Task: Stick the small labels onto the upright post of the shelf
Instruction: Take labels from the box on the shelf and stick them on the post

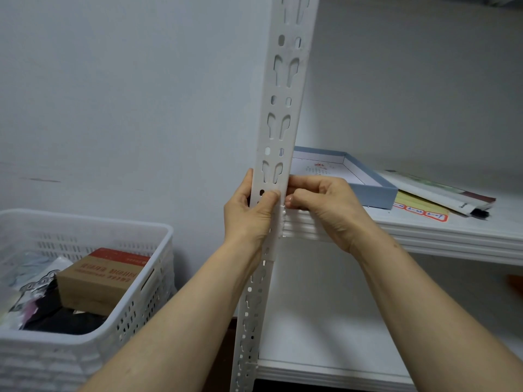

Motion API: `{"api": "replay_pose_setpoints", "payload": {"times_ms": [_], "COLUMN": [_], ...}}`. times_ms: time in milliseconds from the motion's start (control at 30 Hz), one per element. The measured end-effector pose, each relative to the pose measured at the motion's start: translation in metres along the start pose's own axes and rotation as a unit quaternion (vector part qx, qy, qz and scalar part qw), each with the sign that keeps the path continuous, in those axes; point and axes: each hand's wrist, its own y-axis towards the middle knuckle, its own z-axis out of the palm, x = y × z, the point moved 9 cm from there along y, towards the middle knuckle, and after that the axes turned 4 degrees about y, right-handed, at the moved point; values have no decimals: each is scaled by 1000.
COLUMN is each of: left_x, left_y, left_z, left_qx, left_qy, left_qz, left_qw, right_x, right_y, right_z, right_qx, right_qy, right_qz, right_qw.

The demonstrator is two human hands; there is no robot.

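The person stands close to the upright post [285, 94] of the white shelf, both hands on it just above the shelf board [452, 236]. The left hand [249, 213] wraps the post from its outer side, its grip closed round the metal with the thumb laid flat across the front face. The right hand [325, 207] has its fingertips bunched tight against the post's inner edge. I can't tell whether that grip pinches a label or only presses, because the fingers hide the spot and no label shows.

It looks like the sticking step itself: setting a label on the post and rubbing it down. The sheet of labels [421, 212], yellow with orange-edged stickers, lies on the shelf board to the right, well apart from the hands, beside a blue tray [373, 190].

Next, I'd say, comes a firm thumb stroke to seat the label flat between the slots. Then the right hand would reach to the sheet and peel off another.
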Motion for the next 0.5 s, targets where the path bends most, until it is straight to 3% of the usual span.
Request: {"api": "replay_pose_setpoints", "payload": {"times_ms": [500], "left_x": [1], "left_y": [3], "left_z": [-2], "left_qx": [16], "left_qy": [13], "left_qz": [21], "left_qw": [1000], "right_x": [-2], "right_y": [-1], "right_z": [-1], "right_qx": [-9], "right_qy": [-11], "right_qz": [10], "right_qw": [1000]}}
